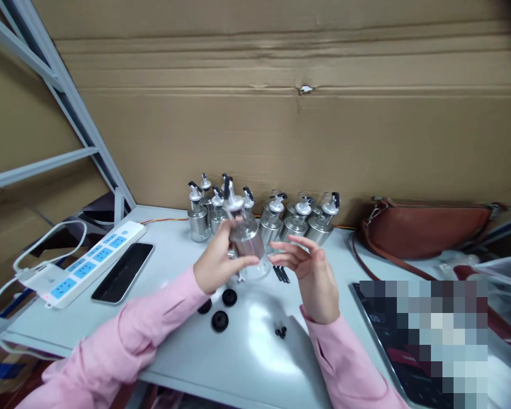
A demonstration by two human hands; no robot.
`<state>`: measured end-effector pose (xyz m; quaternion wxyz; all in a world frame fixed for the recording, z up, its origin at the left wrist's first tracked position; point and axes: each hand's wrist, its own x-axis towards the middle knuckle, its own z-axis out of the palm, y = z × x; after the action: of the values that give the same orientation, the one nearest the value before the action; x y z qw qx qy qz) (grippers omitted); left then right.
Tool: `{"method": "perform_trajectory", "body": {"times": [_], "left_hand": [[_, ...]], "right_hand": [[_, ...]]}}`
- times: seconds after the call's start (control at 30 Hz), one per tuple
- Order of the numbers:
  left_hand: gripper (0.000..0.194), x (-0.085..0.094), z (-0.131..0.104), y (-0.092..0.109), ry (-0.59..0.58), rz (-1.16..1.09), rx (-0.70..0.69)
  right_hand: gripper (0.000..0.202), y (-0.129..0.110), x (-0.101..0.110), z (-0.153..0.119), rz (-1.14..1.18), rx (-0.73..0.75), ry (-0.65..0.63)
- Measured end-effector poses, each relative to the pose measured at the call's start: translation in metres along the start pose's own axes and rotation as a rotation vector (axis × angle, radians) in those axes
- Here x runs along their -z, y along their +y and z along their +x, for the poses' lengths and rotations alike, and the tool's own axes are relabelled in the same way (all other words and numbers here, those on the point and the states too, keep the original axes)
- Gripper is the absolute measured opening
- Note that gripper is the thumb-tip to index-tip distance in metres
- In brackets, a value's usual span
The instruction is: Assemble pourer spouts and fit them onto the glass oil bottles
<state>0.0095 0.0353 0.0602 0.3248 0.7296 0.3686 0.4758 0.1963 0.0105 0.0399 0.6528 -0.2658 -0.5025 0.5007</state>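
My left hand [217, 258] is wrapped round a glass oil bottle [249, 241] with a metal band and a metal pourer top, held tilted above the table. Beside it on the right, my right hand [313, 272] has its fingers spread, with nothing in them; its fingertips come close to the bottle's base. Black round caps [220, 321] lie on the table below my left hand. Small black pieces [281, 332] sit near my right wrist. Several slim black parts [282, 274] lie partly hidden behind my right hand.
Several similar bottles [198, 218] stand along the cardboard wall [281, 136]. On the left are a white power strip [96, 261] and a phone [122, 272]. A brown bag [426, 230] and a dark tablet-like device [387, 335], partly blurred out, lie on the right.
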Motion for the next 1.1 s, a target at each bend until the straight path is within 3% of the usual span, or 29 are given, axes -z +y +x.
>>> {"method": "perform_trajectory", "body": {"times": [0.13, 0.27, 0.9, 1.0, 1.1], "left_hand": [[0.06, 0.006, 0.034, -0.021, 0.047, 0.195, -0.062], [0.061, 0.001, 0.047, -0.038, 0.049, 0.313, -0.062], [0.063, -0.021, 0.063, -0.087, -0.042, 0.386, -0.007], [0.066, -0.021, 0.064, -0.091, -0.056, 0.385, -0.007], [0.066, -0.015, 0.06, -0.083, -0.07, 0.386, -0.013]], "right_hand": [[0.041, 0.005, 0.005, 0.003, -0.004, -0.032, 0.036], [0.042, 0.007, 0.009, 0.002, -0.027, -0.041, 0.051], [0.037, 0.006, 0.01, 0.0, -0.137, -0.038, 0.062], [0.033, 0.005, 0.012, 0.003, -0.185, -0.017, 0.099], [0.021, 0.008, 0.019, 0.006, -0.406, 0.046, 0.266]]}}
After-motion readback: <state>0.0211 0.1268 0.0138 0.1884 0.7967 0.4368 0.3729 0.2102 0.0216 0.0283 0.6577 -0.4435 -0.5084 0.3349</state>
